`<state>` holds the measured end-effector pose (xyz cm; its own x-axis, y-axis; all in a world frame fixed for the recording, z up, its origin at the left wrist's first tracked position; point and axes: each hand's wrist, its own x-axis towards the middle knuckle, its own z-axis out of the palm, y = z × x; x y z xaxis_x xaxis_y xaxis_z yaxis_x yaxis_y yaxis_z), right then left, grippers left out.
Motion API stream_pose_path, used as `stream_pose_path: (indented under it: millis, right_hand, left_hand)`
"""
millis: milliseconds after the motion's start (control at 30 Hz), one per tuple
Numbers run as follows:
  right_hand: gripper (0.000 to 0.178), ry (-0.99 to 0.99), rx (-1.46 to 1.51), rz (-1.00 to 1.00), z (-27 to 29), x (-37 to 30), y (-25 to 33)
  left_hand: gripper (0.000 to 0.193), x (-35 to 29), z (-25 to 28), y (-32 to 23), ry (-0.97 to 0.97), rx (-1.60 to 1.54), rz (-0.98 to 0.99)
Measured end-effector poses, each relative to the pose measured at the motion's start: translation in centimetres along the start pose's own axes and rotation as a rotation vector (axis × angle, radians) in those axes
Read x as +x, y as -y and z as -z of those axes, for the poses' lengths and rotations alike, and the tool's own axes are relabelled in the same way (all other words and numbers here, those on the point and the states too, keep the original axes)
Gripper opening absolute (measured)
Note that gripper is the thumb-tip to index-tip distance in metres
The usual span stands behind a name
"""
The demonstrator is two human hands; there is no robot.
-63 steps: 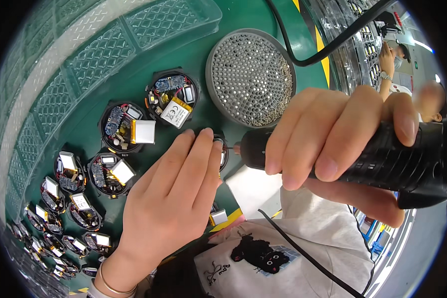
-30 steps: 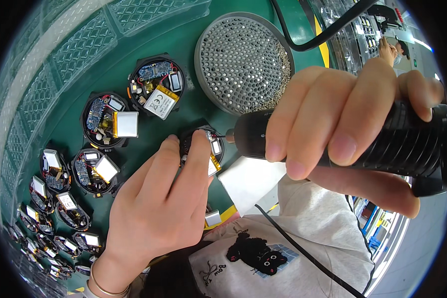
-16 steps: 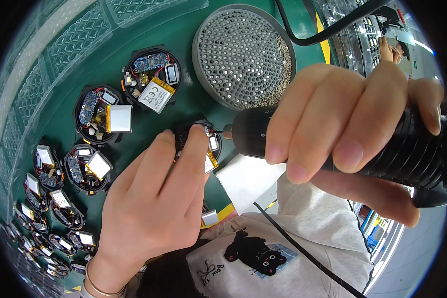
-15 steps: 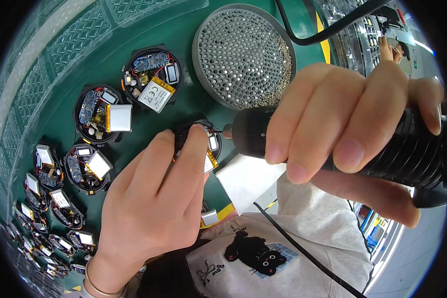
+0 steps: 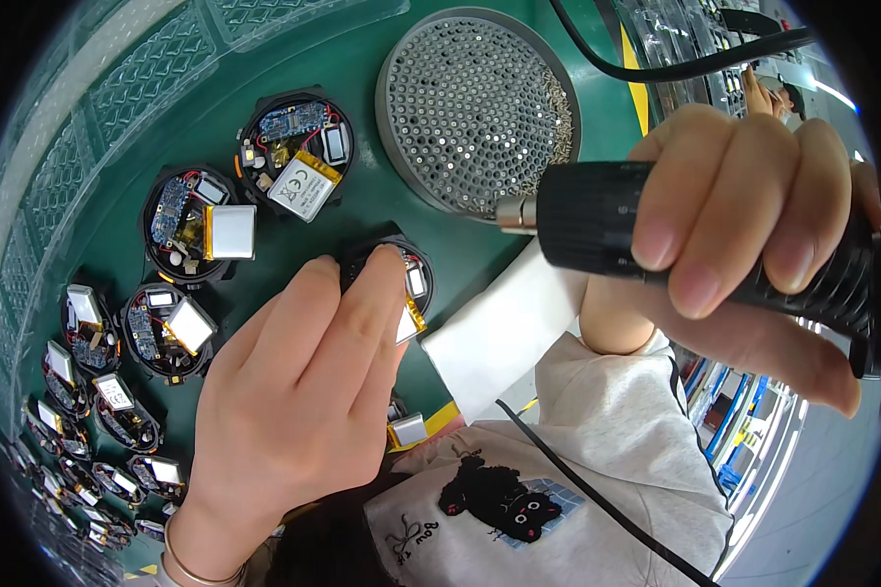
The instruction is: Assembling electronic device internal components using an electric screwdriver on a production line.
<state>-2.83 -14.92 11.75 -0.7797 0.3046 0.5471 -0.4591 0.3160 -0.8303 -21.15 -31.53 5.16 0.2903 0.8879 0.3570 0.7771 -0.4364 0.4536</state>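
Observation:
My left hand [image 5: 303, 386] is closed over a round black watch case [image 5: 418, 281], fingertips pressing its left side. Part of a silver battery with yellow tape [image 5: 407, 321] shows in it; the rest is hidden by my fingers. My right hand [image 5: 744, 220] wraps round a black electric screwdriver [image 5: 589, 213] lying nearly sideways. Its metal nose [image 5: 517, 213] points left, apart from the case and over the near rim of a round grey screw tray [image 5: 390, 147]. That tray has a perforated plate with many small screws, some heaped loose at its right side.
Similar open watch cases [image 5: 294, 152] with boards and batteries cover the green mat's left side, several crowded at lower left. Clear plastic trays [image 5: 147, 112] line the upper left. White paper [image 5: 499, 338] lies right of my left hand. Black cables [image 5: 656, 73] cross the upper and lower right.
My right hand has drawn the screwdriver up and to the right, away from the watch case toward the screw tray. My left hand has stayed almost in place on the case.

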Motion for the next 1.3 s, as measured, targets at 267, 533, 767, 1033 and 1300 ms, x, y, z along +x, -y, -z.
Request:
stream_pose_path:
  millis: [267,533,767,1033,1300]
  right_hand:
    - [0.081,0.156,-0.061,-0.023,0.8,1.0,-0.2]
    - [0.084,0.145,0.000,0.048,0.6,1.2,-1.4]
    - [0.085,0.088,0.005,0.029,-0.2,1.0,-1.3]
    - [0.086,0.043,-0.005,0.014,-1.1,0.8,-1.1]
    - [0.084,-0.013,-0.018,0.025,-1.3,0.4,-1.3]
  left_hand:
    - [0.029,0.4,-0.5,0.0,0.001,0.033,-0.008]
    - [0.039,0.3,-0.3,-0.2,0.017,0.013,0.031]
    - [0.040,0.2,-0.7,-0.1,0.015,0.012,0.026]
    - [0.038,0.3,-0.6,-0.2,0.000,0.013,0.030]
    - [0.025,0.5,-0.9,-0.3,-0.025,0.044,0.001]
